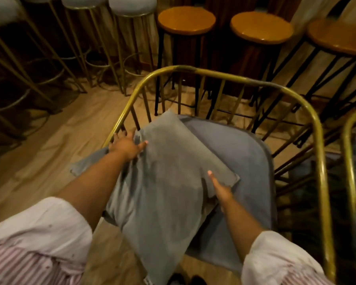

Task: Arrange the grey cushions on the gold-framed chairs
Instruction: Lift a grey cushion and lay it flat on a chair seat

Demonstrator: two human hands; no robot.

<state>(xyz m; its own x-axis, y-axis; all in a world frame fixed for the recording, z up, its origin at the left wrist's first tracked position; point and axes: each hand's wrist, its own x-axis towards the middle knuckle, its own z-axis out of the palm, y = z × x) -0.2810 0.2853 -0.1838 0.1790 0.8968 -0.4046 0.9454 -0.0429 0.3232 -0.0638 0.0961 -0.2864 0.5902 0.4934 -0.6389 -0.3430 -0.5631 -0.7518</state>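
Observation:
A gold-framed chair with a curved barred back stands in front of me, its blue-grey seat pad showing. A loose grey cushion lies tilted across the seat, hanging over the chair's left and front edges. My left hand grips the cushion's upper left edge beside the chair's bars. My right hand holds its right corner, fingers tucked under and the forefinger stretched along the top.
Gold-legged stools with pale padded seats stand at the back left. Three wooden-topped stools on black legs stand behind the chair. A second gold-framed chair sits close at the right edge. Wooden floor lies open on the left.

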